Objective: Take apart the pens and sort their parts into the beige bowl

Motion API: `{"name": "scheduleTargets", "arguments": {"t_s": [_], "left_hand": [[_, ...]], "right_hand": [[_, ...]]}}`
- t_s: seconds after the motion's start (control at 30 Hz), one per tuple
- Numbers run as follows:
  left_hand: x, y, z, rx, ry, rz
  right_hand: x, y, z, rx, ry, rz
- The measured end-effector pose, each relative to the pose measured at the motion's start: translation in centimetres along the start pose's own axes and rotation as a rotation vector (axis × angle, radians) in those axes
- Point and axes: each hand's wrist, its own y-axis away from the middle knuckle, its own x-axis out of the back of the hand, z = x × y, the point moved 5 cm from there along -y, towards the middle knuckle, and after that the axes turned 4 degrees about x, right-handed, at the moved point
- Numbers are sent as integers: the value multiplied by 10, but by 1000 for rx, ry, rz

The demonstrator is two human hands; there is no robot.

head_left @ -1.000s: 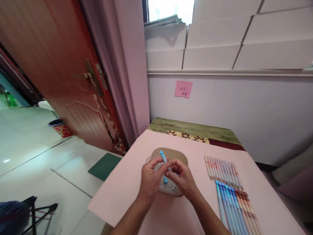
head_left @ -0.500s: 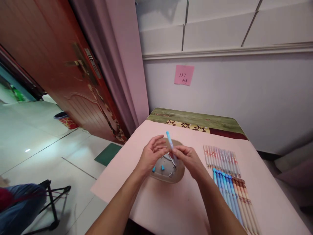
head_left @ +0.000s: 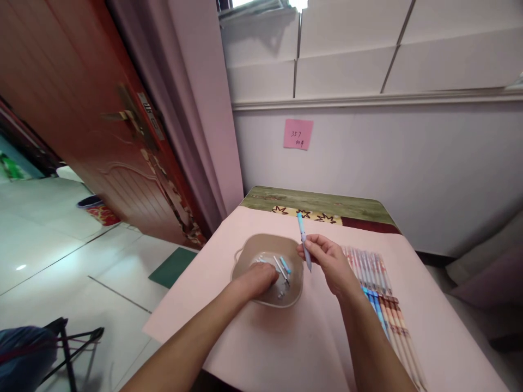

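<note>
My right hand (head_left: pixel 327 258) pinches a slim pen (head_left: pixel 303 238) with a light-blue top and a pale lavender lower part. It holds the pen nearly upright, tip down, by the right rim of a beige plastic basin (head_left: pixel 267 238). Inside that basin is my left hand (head_left: pixel 261 280), its fingers curled downward and the fingertips hidden under it. Beside those fingers lie a thin pen refill (head_left: pixel 280 268) and a short light-blue pen part (head_left: pixel 285 265). Small pale pieces (head_left: pixel 281 294) are scattered on the basin's floor.
Right of the basin lie rows of pens: clear patterned ones (head_left: pixel 370 269), blue ones (head_left: pixel 378 310) partly behind my right forearm, and brown-and-beige ones (head_left: pixel 402 329). Pink paper (head_left: pixel 269 348) covers the table. A pink note (head_left: pixel 298 134) is on the wall. A folding chair (head_left: pixel 69 348) stands left.
My left hand has gone from beside the pen down into the basin. My right hand has moved right with the pen. A light-blue part now shows beside the refill; the view has shifted slightly.
</note>
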Motion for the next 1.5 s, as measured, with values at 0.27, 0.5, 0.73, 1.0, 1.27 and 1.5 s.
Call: {"name": "scheduleTargets", "arguments": {"t_s": [0.27, 0.5, 0.73, 1.0, 1.27, 1.5], "left_hand": [[31, 40, -9, 293, 1243, 433], [27, 64, 9, 407, 1848, 429], [25, 77, 9, 352, 1819, 414], [33, 97, -7, 297, 1721, 485], [34, 114, -18, 283, 1734, 517], [38, 129, -26, 264, 1652, 512]], "right_hand": [[-25, 23, -12, 67, 150, -143], [-54, 84, 24, 31, 497, -150], [-58, 93, 48, 6, 393, -81], [-83, 104, 51, -28, 397, -123], [-100, 111, 53, -34, 425, -114], [-114, 115, 55, -10, 455, -130]]}}
